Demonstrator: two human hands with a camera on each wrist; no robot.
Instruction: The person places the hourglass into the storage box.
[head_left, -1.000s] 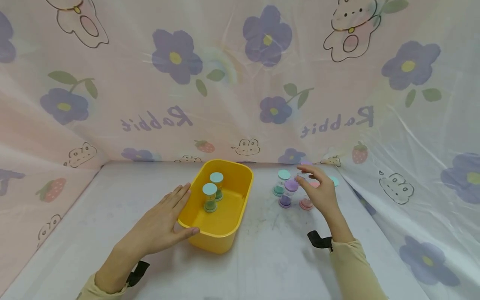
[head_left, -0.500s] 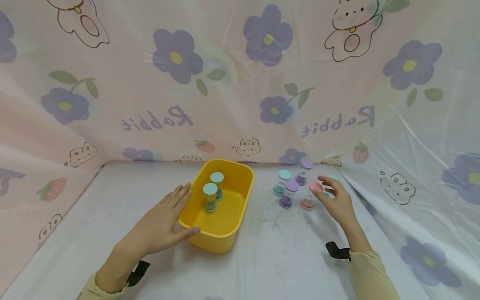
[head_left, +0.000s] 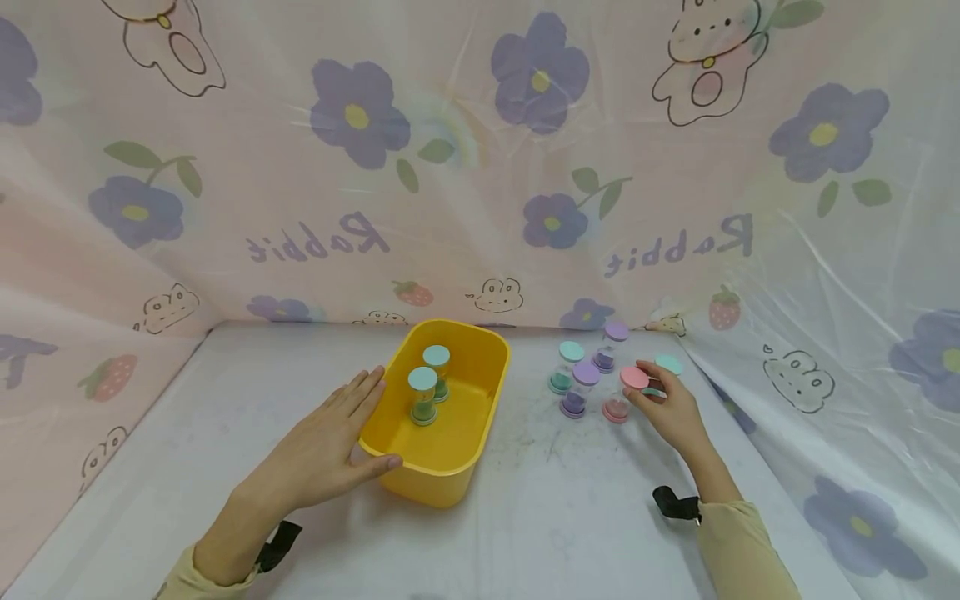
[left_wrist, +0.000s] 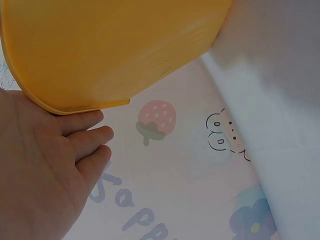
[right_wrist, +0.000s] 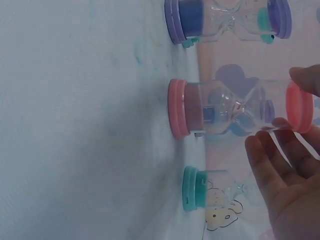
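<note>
Crowding pink hourglass (head_left: pixel 625 393) — purple hourglass (head_left: pixel 579 388)

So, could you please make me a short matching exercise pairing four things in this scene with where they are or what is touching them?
Things:
1. pink-capped hourglass
2. yellow bin
3. two teal-capped hourglasses
4. purple-capped hourglass

States:
A. upright inside the bin
B. the left hand rests against its side
C. farthest back in the cluster on the table
D. the right hand touches its top cap

Pairs: 1-D, 2-B, 3-A, 4-C
</note>
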